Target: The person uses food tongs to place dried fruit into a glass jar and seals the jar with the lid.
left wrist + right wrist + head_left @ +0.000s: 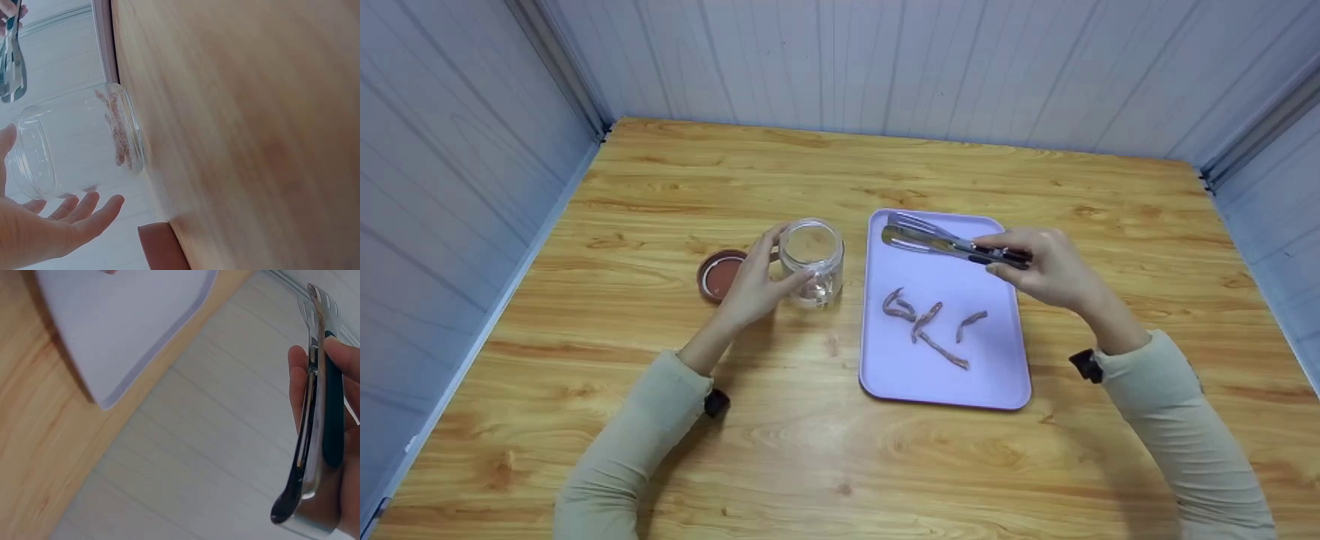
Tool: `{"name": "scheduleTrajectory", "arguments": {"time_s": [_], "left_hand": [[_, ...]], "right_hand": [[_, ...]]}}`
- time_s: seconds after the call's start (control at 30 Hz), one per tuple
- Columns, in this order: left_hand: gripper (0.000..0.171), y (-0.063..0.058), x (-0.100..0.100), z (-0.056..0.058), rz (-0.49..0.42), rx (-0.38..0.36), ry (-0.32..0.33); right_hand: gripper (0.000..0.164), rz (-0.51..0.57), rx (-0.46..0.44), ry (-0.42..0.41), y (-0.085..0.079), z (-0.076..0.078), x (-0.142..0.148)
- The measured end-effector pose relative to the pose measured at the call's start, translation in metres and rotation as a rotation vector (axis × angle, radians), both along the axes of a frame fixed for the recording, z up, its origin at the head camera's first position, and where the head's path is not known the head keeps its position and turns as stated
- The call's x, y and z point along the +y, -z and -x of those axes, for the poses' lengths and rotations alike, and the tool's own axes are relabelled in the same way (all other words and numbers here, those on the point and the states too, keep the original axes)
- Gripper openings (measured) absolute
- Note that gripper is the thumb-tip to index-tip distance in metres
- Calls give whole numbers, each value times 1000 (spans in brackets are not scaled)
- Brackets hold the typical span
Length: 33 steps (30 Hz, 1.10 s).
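Observation:
My left hand (755, 281) holds a clear jar (812, 259) that stands lidless on the table, thumb in front and fingers round the far side. In the left wrist view, brown shrivelled strips (118, 129) lie at the jar's bottom. With my right hand (1046, 268) I grip metal tongs (952, 244) with dark handle pads above the far part of a lilac tray (945, 386). Nothing shows between the tong tips. Several brown dried strips (943, 351), perhaps jerky, lie on the tray's middle.
A reddish-brown lid (721, 277) lies left of the jar, partly behind my left hand. The wood-grain table (810, 465) is bordered by pale panel walls (885, 67) at the back and sides.

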<state>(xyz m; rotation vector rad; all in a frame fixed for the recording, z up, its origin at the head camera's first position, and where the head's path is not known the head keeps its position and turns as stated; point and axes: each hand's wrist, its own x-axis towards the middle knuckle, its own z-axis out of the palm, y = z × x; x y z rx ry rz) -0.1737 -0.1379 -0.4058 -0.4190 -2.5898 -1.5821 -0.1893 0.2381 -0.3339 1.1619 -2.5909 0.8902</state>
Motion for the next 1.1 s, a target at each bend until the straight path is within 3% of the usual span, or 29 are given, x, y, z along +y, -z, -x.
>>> {"name": "scheduleTrajectory", "arguments": {"time_s": [0.37,0.7,1.1], "left_hand": [[75,1,0,0,5,0,-11],[75,-1,0,-1,2,-17,-20],[73,0,1,0,32,-3,-27]], "right_hand": [[32,-20,-143,70,37,-4,17],[35,11,-318,72,64,-9,22],[35,-3,-336,64,75,-11,20]]}}
